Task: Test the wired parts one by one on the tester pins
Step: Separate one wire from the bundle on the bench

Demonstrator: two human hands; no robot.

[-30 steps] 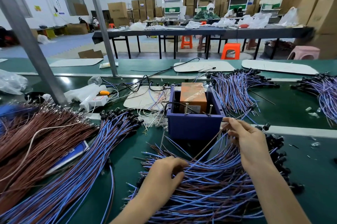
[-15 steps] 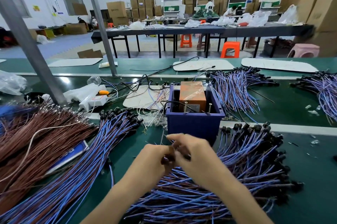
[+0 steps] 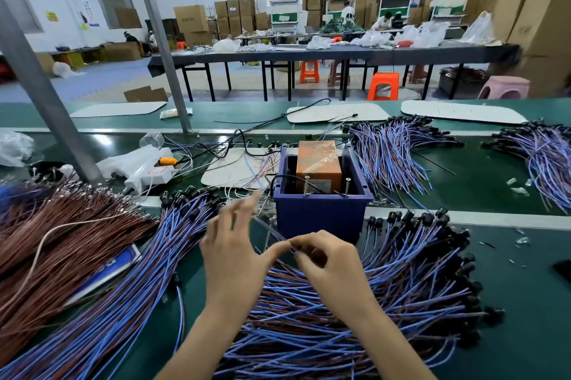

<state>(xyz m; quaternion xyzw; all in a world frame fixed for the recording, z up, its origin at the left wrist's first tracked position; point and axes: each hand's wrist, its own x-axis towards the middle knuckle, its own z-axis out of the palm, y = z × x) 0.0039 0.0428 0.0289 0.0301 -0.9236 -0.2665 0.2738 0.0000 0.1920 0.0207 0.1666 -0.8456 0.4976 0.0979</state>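
Observation:
The tester is a blue box holding an orange block, with two upright metal pins at its front rim. My right hand is just in front of the box and pinches one thin wired part between thumb and fingers. Its wire slants up to the left. My left hand is beside it, fingers spread and pointing up, thumb tip next to the pinch. Under both hands lies a big pile of blue and brown wired parts with black end caps.
Another blue wire bundle and a brown wire heap lie to the left. More bundles sit behind the box and at the far right. A metal post rises at the left. A white power strip lies near it.
A second ago my right hand was up beside the box and my left lay on the pile. They met in front of the box; now my left hand's fingers have spread upward.

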